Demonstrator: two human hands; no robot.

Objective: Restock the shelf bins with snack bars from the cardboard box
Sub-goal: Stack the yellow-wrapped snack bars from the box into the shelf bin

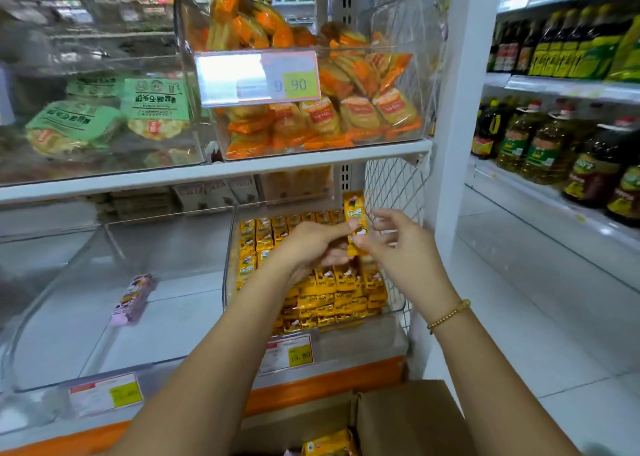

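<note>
Cardboard box (408,417) below, left hand (311,244) pinching snack bar (354,213) upright

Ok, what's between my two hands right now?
A yellow snack bar, standing upright, between the left hand and right hand above the yellow-bar bin; head view shows it.

Yellow snack bars (355,220), orange shelf edge (329,383)
</note>
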